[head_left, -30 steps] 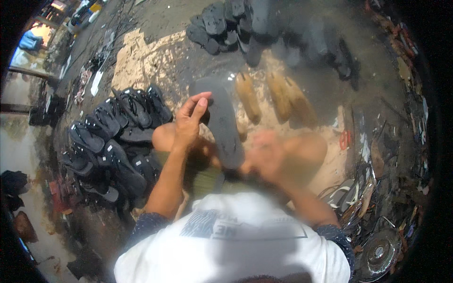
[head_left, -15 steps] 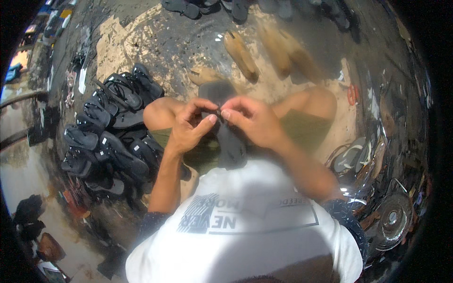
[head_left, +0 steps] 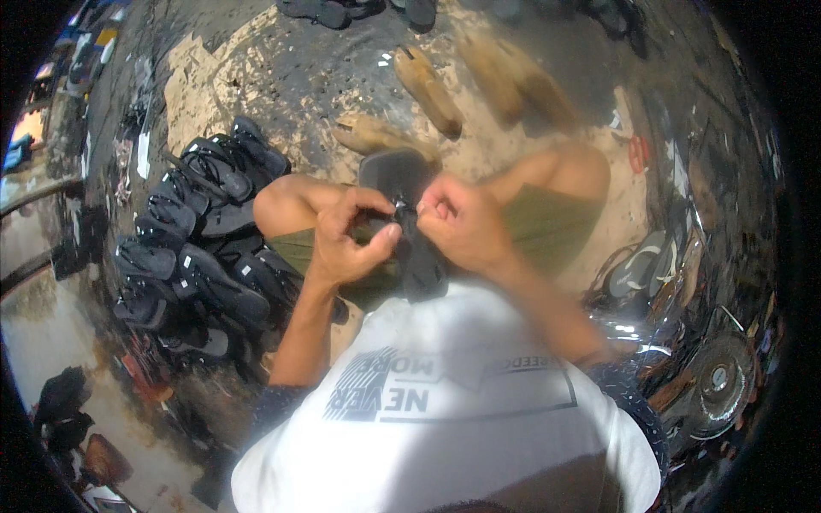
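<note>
A black flip-flop sandal (head_left: 389, 171) lies over my lap, its broad end pointing away from me and its narrow end near my shirt. My left hand (head_left: 349, 232) is at its left edge, with thumb and forefinger curved against the strap area near the middle. Some of that hand's other fingers are hidden. On the sandal's right side, my right hand (head_left: 462, 221) is closed, fingers curled and thumb pressed in. What it pinches, if anything, is too small to make out. A small dark piece of strap shows between the two hands.
Several black sandals (head_left: 218, 278) are heaped at my left. Brown shoe lasts (head_left: 428, 90) lie ahead on the stained ground. Red-handled scissors (head_left: 639, 154) rest beyond my right knee. A grey sandal (head_left: 633, 272) and a round metal-centred disc (head_left: 717, 380) are at my right.
My right hand has drawn slightly right, away from the left fingertips, and its fingers have curled in. My left thumb has moved a little lower. The view has shifted slightly.
</note>
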The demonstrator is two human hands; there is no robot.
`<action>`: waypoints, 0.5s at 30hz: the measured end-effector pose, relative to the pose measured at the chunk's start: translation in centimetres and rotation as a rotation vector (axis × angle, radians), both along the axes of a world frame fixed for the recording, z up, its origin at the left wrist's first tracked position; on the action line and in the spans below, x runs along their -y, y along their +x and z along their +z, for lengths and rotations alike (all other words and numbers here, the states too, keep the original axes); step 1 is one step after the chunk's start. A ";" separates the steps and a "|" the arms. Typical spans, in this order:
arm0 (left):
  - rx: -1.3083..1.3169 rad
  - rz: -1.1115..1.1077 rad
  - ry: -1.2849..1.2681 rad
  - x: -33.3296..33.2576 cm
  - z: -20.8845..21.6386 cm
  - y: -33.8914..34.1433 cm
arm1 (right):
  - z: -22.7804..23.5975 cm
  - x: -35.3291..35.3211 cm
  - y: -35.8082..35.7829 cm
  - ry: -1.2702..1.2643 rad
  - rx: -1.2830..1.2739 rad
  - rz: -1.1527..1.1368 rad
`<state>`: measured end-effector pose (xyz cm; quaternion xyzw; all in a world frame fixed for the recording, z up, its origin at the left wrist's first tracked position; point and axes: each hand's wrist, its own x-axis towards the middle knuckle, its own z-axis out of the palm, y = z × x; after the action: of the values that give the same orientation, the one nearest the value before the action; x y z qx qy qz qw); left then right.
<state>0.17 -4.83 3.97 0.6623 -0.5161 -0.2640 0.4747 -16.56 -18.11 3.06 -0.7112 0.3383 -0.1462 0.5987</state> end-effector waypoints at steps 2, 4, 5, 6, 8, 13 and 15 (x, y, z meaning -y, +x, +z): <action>-0.007 0.042 0.012 -0.2 -0.5 -0.6 | 0.0 0.1 0.1 -0.011 -0.041 0.015; 0.065 0.087 0.019 -0.1 -1.3 -0.9 | -0.6 -0.2 0.1 -0.067 -0.045 -0.018; -0.035 0.113 0.101 -0.8 -2.0 -1.2 | -1.6 -0.6 0.2 -0.116 -0.027 -0.056; -0.082 0.154 0.046 -0.4 -2.1 -1.5 | -2.7 -0.7 0.4 -0.171 -0.007 -0.096; -0.185 0.236 -0.065 0.7 -1.6 -2.6 | -3.5 -1.2 1.1 -0.002 0.208 -0.271; -0.807 0.382 0.052 1.5 -1.7 -3.3 | -4.2 -0.4 1.6 0.452 0.249 -0.059; -0.659 0.499 0.077 2.4 -1.9 -4.1 | -3.8 1.1 1.6 0.314 0.070 -0.070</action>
<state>-3.94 -7.26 2.08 0.6644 -0.1498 -0.3581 0.6387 -14.95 -19.17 -0.76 -0.5912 0.3603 -0.1369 0.7084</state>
